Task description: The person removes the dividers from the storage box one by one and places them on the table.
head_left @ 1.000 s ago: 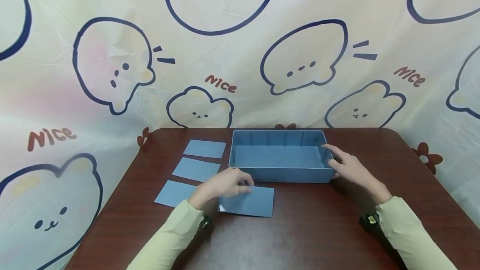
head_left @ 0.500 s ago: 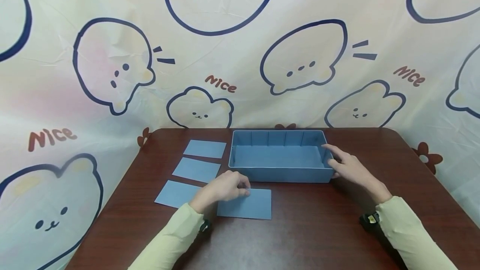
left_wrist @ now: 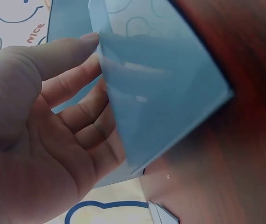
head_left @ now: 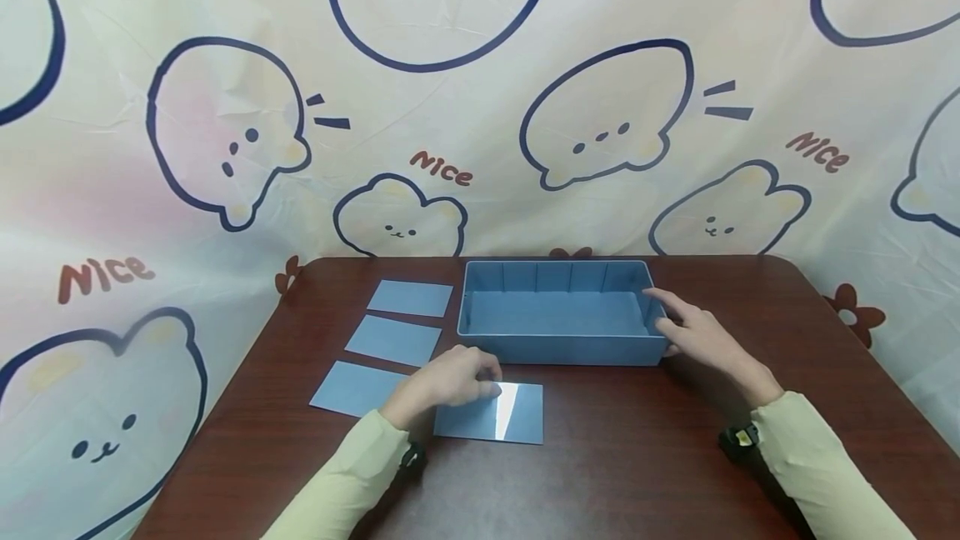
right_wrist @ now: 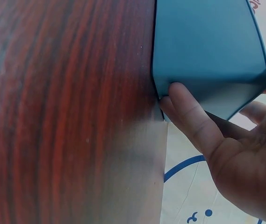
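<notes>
My left hand [head_left: 456, 375] pinches the top edge of a thin, glossy blue rectangular panel [head_left: 522, 419] near the table's middle. A white reflection crosses the panel's face in the head view. In the left wrist view, thumb and fingertips meet along one edge of the blue panel [left_wrist: 170, 84]. My right hand [head_left: 708, 340] holds the right end of an open blue box [head_left: 570, 350]. One finger reaches over its rim, and other fingers press the outer end wall, seen on the box [right_wrist: 207, 42] in the right wrist view.
Left of the box lie three similar blue panels, a far one [head_left: 410, 297], a middle one [head_left: 394, 340] and a near one [head_left: 354, 388], partly behind my left arm. Short ribs line the box's back wall. The brown table [head_left: 592, 473] meets a printed cloth [head_left: 480, 107] behind.
My left hand has brought the panel slightly nearer to me and left, and its tilt has changed so that a white reflection shows. The right hand and box have stayed in place.
</notes>
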The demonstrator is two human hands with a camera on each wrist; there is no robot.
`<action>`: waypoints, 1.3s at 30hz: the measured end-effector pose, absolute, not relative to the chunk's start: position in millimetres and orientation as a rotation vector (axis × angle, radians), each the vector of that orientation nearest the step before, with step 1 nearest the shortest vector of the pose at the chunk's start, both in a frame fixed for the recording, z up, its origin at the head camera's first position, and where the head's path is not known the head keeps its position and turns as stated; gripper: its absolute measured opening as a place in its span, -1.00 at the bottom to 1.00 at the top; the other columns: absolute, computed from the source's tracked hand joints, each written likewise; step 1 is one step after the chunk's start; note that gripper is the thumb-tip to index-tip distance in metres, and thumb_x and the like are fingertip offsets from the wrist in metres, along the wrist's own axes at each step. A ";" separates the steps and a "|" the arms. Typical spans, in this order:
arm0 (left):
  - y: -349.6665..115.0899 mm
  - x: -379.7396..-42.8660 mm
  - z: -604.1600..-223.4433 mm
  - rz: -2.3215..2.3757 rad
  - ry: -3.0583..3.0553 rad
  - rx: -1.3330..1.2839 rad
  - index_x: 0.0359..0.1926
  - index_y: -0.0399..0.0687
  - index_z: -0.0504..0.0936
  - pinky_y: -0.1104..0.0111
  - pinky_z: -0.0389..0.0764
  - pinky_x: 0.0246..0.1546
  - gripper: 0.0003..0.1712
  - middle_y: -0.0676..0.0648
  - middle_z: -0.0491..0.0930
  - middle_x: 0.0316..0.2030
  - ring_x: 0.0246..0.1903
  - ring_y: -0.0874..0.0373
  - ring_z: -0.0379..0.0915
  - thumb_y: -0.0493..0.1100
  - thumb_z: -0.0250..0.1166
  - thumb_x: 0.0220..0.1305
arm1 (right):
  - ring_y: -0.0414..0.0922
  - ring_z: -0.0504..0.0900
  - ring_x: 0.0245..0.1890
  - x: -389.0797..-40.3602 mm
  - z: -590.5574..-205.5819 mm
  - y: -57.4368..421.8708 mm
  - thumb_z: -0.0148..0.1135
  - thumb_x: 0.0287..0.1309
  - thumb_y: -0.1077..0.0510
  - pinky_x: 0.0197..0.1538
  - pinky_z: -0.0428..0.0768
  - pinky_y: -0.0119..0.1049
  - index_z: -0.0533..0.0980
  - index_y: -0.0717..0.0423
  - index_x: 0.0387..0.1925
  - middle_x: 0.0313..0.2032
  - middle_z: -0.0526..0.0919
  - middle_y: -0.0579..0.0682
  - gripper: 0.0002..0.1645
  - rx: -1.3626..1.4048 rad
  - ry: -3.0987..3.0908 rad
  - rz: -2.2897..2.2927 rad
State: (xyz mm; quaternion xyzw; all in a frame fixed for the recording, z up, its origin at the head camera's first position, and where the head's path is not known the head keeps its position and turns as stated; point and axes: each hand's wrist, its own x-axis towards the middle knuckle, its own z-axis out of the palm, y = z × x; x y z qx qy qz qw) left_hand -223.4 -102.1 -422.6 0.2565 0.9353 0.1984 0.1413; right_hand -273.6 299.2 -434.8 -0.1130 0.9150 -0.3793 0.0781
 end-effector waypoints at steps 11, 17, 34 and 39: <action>-104.0 -220.6 -416.4 0.625 2.688 0.777 -0.12 0.08 0.71 0.43 0.45 -0.47 -0.77 0.17 0.63 -0.40 -0.50 0.31 0.41 0.03 0.22 0.36 | 0.26 0.63 0.03 -276.3 -434.6 297.7 -0.12 0.33 0.18 -0.22 0.72 -0.05 0.08 0.00 0.50 0.45 0.07 0.40 -0.29 -0.351 2.733 -1.153; -107.9 -219.3 -408.6 0.661 2.657 0.797 -0.11 0.08 0.71 0.44 0.43 -0.51 -0.77 0.18 0.62 -0.40 -0.53 0.31 0.38 0.02 0.21 0.37 | 0.28 0.61 0.05 -276.9 -434.3 297.4 -0.12 0.33 0.17 -0.21 0.72 -0.05 0.07 0.00 0.50 0.45 0.06 0.41 -0.28 -0.350 2.728 -1.149; -127.0 -227.2 -379.7 0.648 2.696 0.801 -0.05 0.07 0.69 0.40 0.60 -0.32 -0.74 0.10 0.71 -0.25 -0.38 0.31 0.52 0.02 0.20 0.38 | 0.02 0.73 -0.20 -279.4 -430.0 302.3 -0.08 0.45 -0.06 -0.13 0.70 0.00 0.03 -0.05 0.52 0.43 0.10 0.43 -0.30 -0.373 2.745 -1.038; -134.9 -232.3 -366.1 0.665 2.719 0.805 -0.04 0.03 0.69 0.37 0.59 -0.34 -0.74 0.10 0.68 -0.29 -0.40 0.26 0.51 -0.01 0.21 0.38 | -0.03 0.73 -0.22 -278.8 -422.9 305.3 -0.10 0.44 -0.23 -0.13 0.70 -0.02 0.00 -0.04 0.52 0.39 0.19 0.44 -0.22 -0.401 2.768 -1.020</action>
